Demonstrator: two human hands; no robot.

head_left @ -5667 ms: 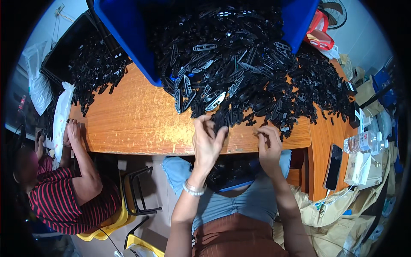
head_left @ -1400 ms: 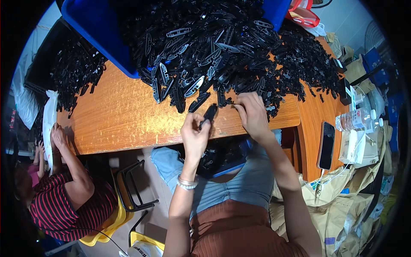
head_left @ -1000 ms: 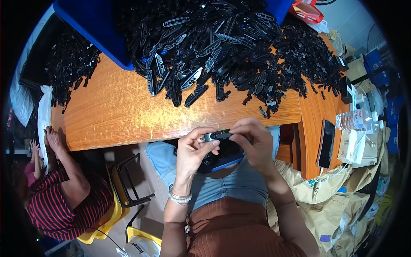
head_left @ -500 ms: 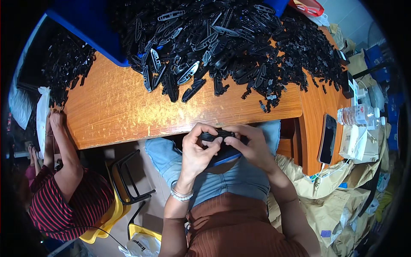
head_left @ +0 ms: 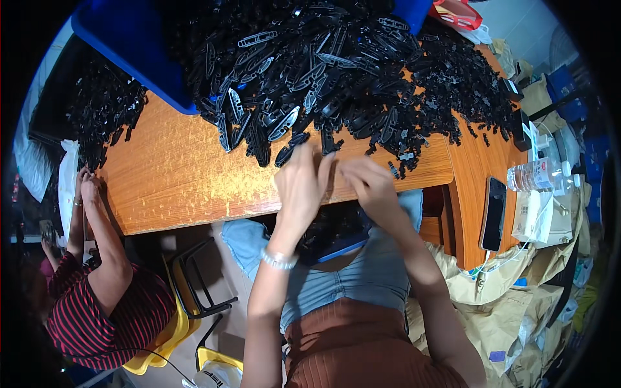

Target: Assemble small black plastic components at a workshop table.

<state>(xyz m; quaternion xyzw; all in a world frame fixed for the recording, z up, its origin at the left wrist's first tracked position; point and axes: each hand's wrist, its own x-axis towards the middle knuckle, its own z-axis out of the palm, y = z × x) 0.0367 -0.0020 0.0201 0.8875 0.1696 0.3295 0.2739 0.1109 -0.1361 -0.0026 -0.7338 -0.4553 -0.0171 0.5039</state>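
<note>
My left hand [head_left: 299, 181] reaches over the near edge of the table, its thumb apart from its fingers. Its fingertips meet one end of an elongated black plastic part [head_left: 286, 154] at the front of a large pile [head_left: 272, 71] of similar parts. To its right, my right hand [head_left: 374, 189] hovers over the table edge with fingers bent, close to small black clip-like pieces [head_left: 396, 169]. Motion smears its fingertips, so whether they pinch anything is unclear. On my lap, below both hands, rests a blue-rimmed container [head_left: 339, 251] with dark parts inside.
A blue bin [head_left: 139, 55] stands at the far left of the wooden table [head_left: 174, 174]. At the right lie a phone [head_left: 493, 213] with a cable and clear bottles [head_left: 540, 174]. On the left, another person in a striped shirt [head_left: 123, 317] handles black parts.
Both hands have risen from my lap to the table's front edge and moved apart. The black part they held together before is no longer seen in them.
</note>
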